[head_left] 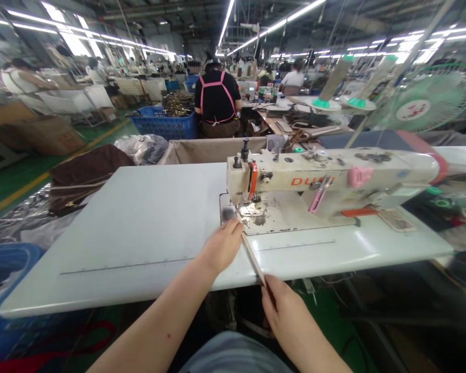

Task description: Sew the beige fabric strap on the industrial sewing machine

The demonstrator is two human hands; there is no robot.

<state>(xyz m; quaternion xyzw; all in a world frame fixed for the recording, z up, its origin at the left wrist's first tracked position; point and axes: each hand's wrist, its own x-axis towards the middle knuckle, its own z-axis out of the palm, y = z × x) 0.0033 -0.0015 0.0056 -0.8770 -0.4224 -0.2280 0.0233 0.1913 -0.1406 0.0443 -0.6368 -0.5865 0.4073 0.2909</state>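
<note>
A: Head view. Report hand pose.

B: Your left hand [222, 244] lies on the table [140, 223], forearm running in from the lower left. Its fingers are curled together, tips pressing the far end of the strip [253, 259] just before the needle plate [252, 213] of the machine [326, 178]. Your right hand [285, 305] sits below the table's near edge, fingers closed in a pinch on the strip's near end.

A: Where is the strip?

B: It runs taut and diagonal between your two hands, from the plate back over the near table edge.

A: Edges and room?

B: The table is bare and wide to the left of your left hand. To the right, the machine body stands close behind the strip. A person in a black shirt [216, 101] stands well beyond the table's far edge.

A: Anything unclear?

B: The needle itself is too small to make out. Your left fingertips hide the strip's far end, and your right thumb is hidden.
</note>
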